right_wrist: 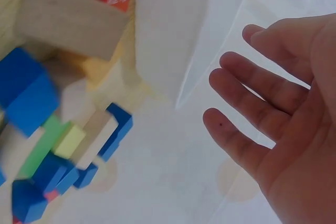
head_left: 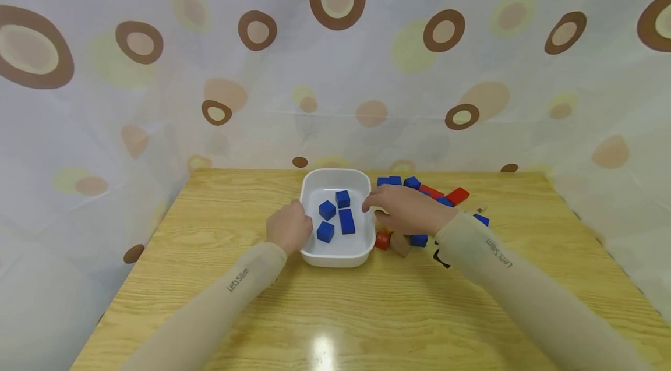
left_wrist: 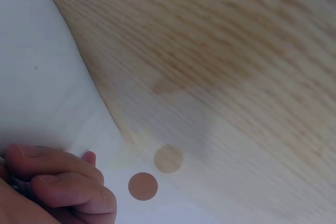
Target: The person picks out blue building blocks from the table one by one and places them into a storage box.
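Note:
A white plastic tray stands on the wooden table, with several blue blocks lying apart inside it. At its left rim, my left hand has its fingers curled and grips the tray's edge; in the left wrist view the curled fingers lie against the white wall. My right hand hovers over the tray's right rim, fingers spread and slightly bent, holding nothing. The right wrist view shows the gap between its thumb and fingertips, beside the tray wall.
Right of the tray lies a loose pile of wooden blocks, partly hidden under my right arm. It has blue blocks, a red block, a green block and a plain wood block. A dotted cloth hangs behind the table.

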